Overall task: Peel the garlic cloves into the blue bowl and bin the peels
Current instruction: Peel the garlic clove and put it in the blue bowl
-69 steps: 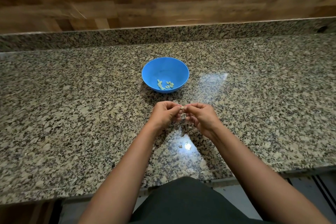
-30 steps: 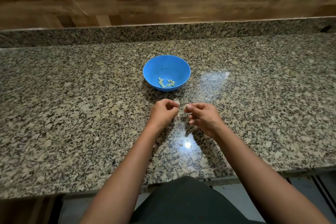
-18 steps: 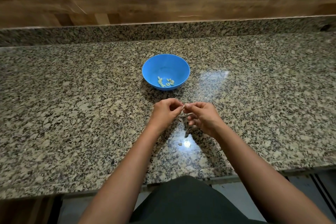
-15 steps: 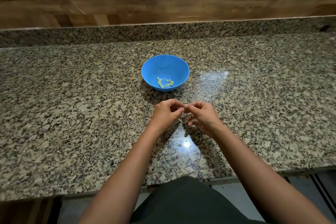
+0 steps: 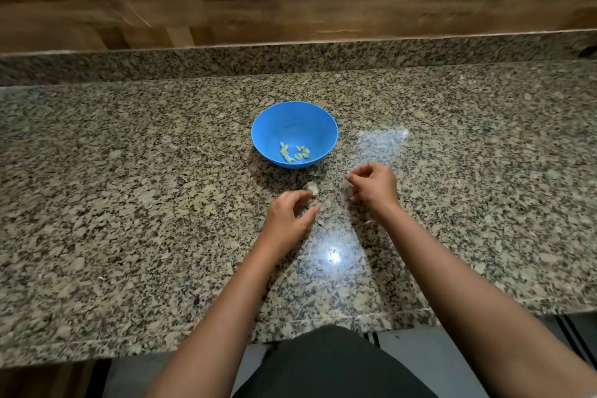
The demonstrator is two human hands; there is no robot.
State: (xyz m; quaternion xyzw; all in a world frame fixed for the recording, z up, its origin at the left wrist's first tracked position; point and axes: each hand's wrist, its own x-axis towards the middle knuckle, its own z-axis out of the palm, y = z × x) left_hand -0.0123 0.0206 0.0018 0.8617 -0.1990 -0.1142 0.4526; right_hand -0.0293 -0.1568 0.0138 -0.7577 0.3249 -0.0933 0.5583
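Head view: the hands are apart over the counter, just in front of the blue bowl, which holds peeled cloves. The left hand curls beside a garlic piece; whether it grips it, I cannot tell. The right hand pinches a pale scrap

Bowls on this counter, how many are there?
1: the blue bowl sits on the counter just beyond the left hand and right hand, with peeled garlic cloves inside. Nothing looks able to hide another.
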